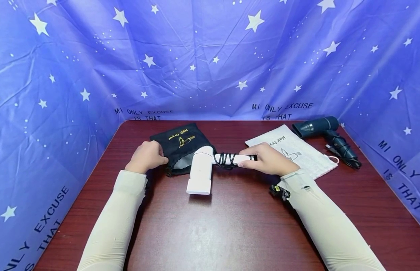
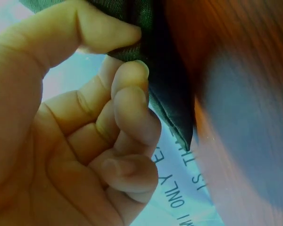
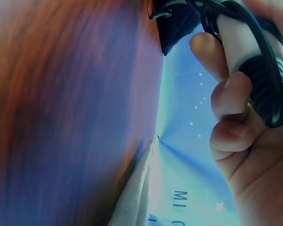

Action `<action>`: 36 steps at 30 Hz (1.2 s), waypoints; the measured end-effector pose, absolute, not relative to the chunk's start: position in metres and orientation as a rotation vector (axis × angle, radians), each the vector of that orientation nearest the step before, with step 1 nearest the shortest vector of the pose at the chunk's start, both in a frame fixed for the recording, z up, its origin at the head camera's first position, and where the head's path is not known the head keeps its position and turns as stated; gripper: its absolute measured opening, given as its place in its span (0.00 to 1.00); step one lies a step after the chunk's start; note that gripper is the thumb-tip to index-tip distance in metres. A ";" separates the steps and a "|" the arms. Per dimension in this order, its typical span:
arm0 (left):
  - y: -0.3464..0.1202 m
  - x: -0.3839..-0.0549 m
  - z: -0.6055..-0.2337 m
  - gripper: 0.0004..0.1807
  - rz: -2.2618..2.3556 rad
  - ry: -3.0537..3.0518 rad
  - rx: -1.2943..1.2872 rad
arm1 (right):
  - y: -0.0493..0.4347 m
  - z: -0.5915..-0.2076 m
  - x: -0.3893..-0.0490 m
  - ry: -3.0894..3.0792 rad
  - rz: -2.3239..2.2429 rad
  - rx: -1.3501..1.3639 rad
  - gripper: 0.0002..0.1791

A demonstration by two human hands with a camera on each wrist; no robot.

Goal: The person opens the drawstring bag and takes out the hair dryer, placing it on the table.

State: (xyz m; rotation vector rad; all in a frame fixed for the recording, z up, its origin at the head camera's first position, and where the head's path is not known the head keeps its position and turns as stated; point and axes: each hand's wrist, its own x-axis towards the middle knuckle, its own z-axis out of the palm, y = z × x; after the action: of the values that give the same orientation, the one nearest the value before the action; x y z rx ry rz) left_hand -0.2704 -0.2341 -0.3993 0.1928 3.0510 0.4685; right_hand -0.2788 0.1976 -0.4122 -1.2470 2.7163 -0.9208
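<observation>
My left hand point(image 1: 146, 156) pinches the edge of a black drawstring bag point(image 1: 169, 141) between thumb and fingers. Gold "Hair Dryer" lettering marks the bag, and its grey lining shows at the parted mouth. With my right hand point(image 1: 267, 160) I grip the lower handle of a white hair dryer point(image 1: 200, 171), its black cord point(image 1: 227, 160) wound around the handle. The dryer's head lies across in front of the bag's mouth, nozzle toward me; whether it touches the bag I cannot tell. In the right wrist view, my fingers curl round the white handle point(image 3: 236, 40) above its black end.
A white "Hair Dryer" bag point(image 1: 309, 160) with a cord loop lies beyond my right wrist. Beside it, at the table's far right, is a dark hair dryer point(image 1: 318, 127) with its cord wrapped. A starry blue cloth point(image 1: 196, 86) surrounds the dark red wooden table point(image 1: 196, 233).
</observation>
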 end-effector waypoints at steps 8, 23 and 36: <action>-0.226 -0.270 -0.401 0.14 0.517 3.104 0.191 | 0.200 -0.410 -0.280 2.663 -0.922 -1.274 0.05; -0.221 -0.269 -0.405 0.15 0.505 3.166 0.131 | 0.202 -0.402 -0.277 2.630 -0.967 -1.328 0.07; -0.222 -0.269 -0.405 0.14 0.464 3.133 0.066 | 0.213 -0.389 -0.276 2.732 -1.044 -1.273 0.08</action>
State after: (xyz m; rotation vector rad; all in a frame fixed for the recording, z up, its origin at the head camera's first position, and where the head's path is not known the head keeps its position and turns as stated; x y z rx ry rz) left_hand -0.2692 -0.2219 -0.4049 0.0662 3.1335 0.4637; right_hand -0.2757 0.2135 -0.3893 -1.2731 2.7322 -1.0439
